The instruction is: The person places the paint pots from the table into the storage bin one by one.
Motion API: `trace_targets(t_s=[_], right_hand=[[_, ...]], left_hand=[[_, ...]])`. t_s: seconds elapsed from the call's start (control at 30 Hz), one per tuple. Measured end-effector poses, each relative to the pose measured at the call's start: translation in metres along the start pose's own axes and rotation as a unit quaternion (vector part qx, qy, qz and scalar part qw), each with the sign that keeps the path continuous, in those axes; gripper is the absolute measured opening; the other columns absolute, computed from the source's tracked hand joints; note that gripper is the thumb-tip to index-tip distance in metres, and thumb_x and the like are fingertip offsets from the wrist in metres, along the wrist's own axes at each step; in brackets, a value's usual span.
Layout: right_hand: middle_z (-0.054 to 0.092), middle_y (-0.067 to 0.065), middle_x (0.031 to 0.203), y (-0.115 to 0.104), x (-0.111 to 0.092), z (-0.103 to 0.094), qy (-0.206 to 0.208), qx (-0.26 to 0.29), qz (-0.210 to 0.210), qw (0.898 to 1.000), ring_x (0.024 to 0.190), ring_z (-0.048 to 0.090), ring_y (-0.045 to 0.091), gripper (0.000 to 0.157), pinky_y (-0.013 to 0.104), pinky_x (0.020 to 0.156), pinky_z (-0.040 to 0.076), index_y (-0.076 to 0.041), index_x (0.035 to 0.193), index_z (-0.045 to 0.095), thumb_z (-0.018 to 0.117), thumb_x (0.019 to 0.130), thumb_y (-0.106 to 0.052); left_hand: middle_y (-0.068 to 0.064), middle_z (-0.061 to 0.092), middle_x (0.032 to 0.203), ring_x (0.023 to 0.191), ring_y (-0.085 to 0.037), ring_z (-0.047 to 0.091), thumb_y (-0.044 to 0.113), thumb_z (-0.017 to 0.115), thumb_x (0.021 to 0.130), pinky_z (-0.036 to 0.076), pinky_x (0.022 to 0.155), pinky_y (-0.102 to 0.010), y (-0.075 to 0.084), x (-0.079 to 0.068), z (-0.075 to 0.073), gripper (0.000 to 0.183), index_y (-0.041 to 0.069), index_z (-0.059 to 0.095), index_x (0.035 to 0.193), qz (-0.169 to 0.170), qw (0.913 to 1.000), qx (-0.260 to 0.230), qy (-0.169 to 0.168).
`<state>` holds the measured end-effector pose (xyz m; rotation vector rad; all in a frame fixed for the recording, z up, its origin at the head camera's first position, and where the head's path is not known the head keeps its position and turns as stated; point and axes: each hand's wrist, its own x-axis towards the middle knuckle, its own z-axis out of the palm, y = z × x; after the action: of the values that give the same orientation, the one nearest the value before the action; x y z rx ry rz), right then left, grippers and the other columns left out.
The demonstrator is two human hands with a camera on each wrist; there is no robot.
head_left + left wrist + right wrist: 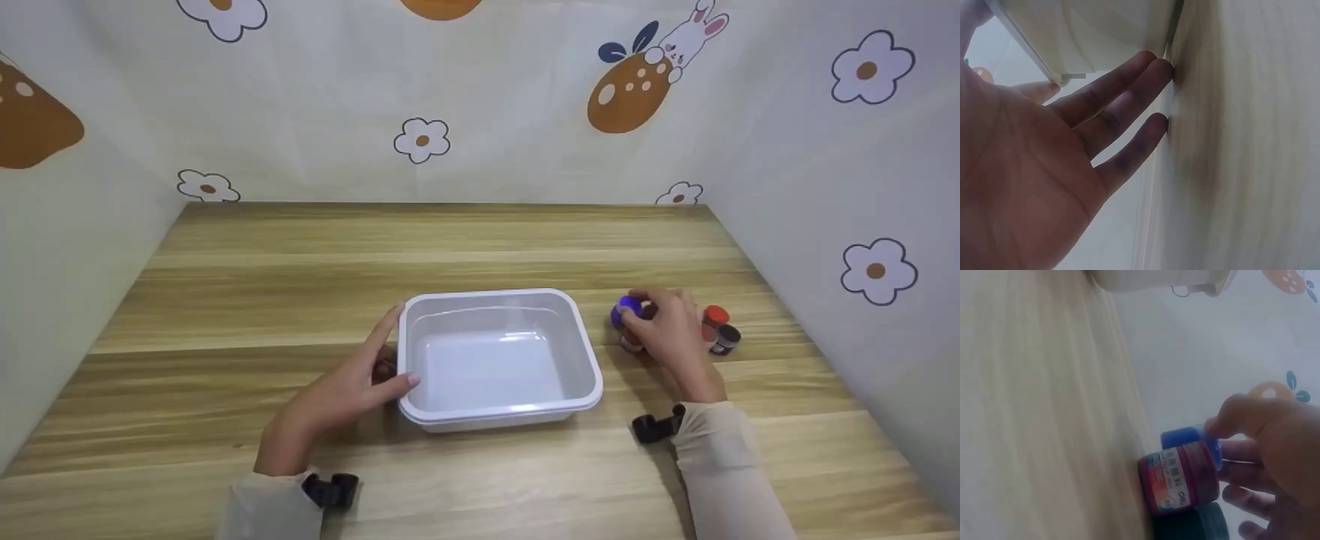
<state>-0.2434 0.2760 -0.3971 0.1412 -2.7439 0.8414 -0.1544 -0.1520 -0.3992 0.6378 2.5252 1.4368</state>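
Wooden table (480, 240), flowered backdrop, both my hands down at the tub.

My left hand (341, 394) lies spread, straight fingers against the left wall of the white plastic tub (499, 356) mid-table. My right hand (671, 330) pinches a blue-capped paint jar (626, 311) just right of the tub, beside a maroon jar (1179, 478), with red-capped (715, 316) and black-capped (726, 337) jars close behind.

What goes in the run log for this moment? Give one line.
left hand: rests open against white tub | right hand: grips blue-capped jar | red-capped jar beside
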Motion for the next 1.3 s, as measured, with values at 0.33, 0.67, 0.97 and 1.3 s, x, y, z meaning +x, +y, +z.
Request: trace_targets(t_s=[0.33,0.67,0.97,1.3], right_hand=[[0.070,0.017,0.097,-0.030,-0.006,-0.026,0.005,0.059,-0.029,0.998,0.079,0.060,0.021,0.030,0.015,0.063,0.047,0.003,0.115,0.070,0.069,0.091,-0.016],[0.070,0.016,0.099,-0.096,-0.004,-0.048,-0.019,0.078,-0.131,0.988,0.081,0.064,0.022,0.027,0.010,0.072,0.048,0.003,0.113,0.069,0.071,0.091,-0.011],[0.070,0.013,0.101,-0.158,0.015,-0.036,-0.092,0.087,-0.213,0.969,0.082,0.064,0.022,0.026,0.036,0.079,0.056,0.003,0.111,0.070,0.072,0.089,-0.011],[0.071,0.010,0.100,-0.205,0.026,-0.001,-0.203,0.058,-0.256,0.943,0.086,0.065,0.020,0.033,0.035,0.078,0.057,0.000,0.116,0.068,0.072,0.089,-0.019]], left_hand=[[-0.024,0.059,0.127,0.116,-0.029,0.058,0.034,0.063,0.097,0.044,0.101,-0.051,-0.002,-0.001,0.002,0.088,0.021,0.003,0.160,0.002,0.9998,-0.019,-0.003],[-0.019,0.055,0.135,0.121,-0.027,0.054,0.042,0.064,0.094,0.040,0.106,-0.051,0.002,0.001,0.003,0.092,0.025,0.002,0.160,-0.038,0.9991,-0.018,0.001],[-0.019,0.050,0.142,0.126,-0.029,0.052,0.041,0.065,0.094,0.040,0.108,-0.053,0.001,-0.001,0.002,0.094,0.024,0.000,0.160,-0.054,0.9985,-0.008,0.004],[-0.014,0.059,0.127,0.115,-0.024,0.057,0.047,0.064,0.093,0.044,0.102,-0.052,0.002,0.000,0.003,0.096,0.029,-0.002,0.160,-0.075,0.9971,-0.007,-0.004]])
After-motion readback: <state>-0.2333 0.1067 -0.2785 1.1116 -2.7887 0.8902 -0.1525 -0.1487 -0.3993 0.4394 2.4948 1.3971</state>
